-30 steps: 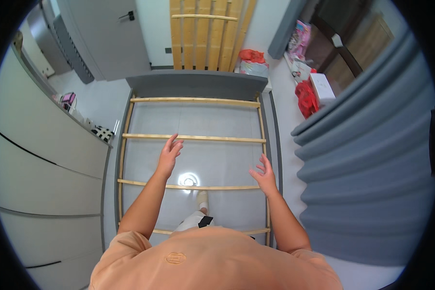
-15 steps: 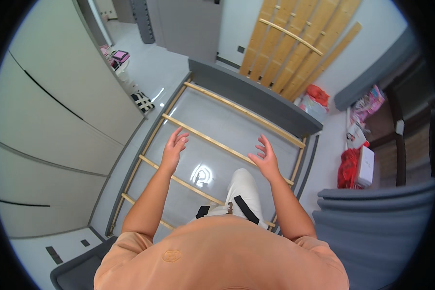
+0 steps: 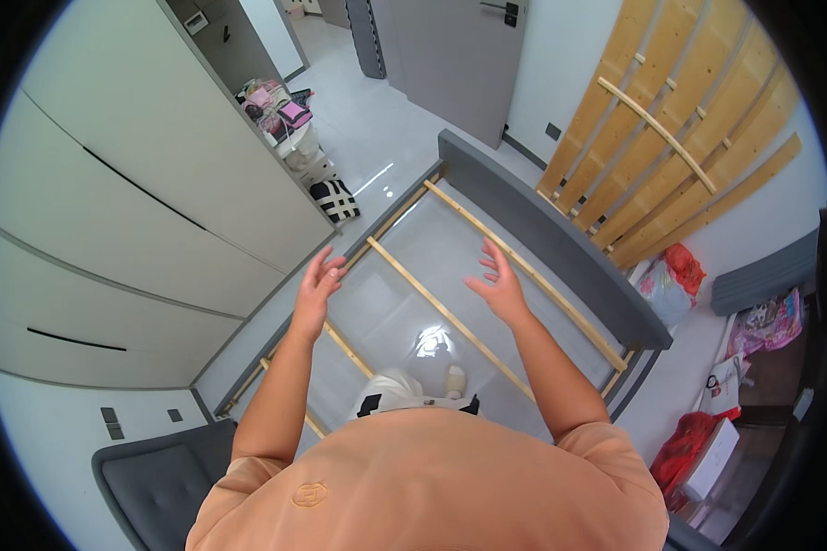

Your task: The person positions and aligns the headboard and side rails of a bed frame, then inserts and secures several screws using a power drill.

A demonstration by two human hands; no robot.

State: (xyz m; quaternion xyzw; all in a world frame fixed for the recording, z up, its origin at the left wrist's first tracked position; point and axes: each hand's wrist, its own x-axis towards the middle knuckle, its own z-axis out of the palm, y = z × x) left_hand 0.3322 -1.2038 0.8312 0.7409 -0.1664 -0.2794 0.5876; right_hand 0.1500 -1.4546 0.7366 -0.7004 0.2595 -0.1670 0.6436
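Note:
Both my hands are held up in front of me with nothing in them. My left hand (image 3: 319, 283) has its fingers apart, above the left rail of a grey bed frame (image 3: 542, 219). On the other side my right hand (image 3: 499, 285) is raised with spread fingers, over the floor between two wooden crossbars. A pale wooden slat (image 3: 450, 317) spans the frame between my hands, and another slat (image 3: 533, 271) lies along the far end board. Below me, my foot in a light sock (image 3: 455, 380) stands on the shiny floor inside the frame.
Joined wooden bed boards (image 3: 657, 119) lean on the wall at the far right. A tall pale wardrobe (image 3: 147, 184) lines the left. Plastic bags (image 3: 666, 285) and a white box (image 3: 710, 459) sit along the right. A dark padded headboard (image 3: 161, 477) stands at lower left.
My view has turned leftward, so the frame and boards appear farther right. My foot now shows inside the frame. Both hands stay raised and spread.

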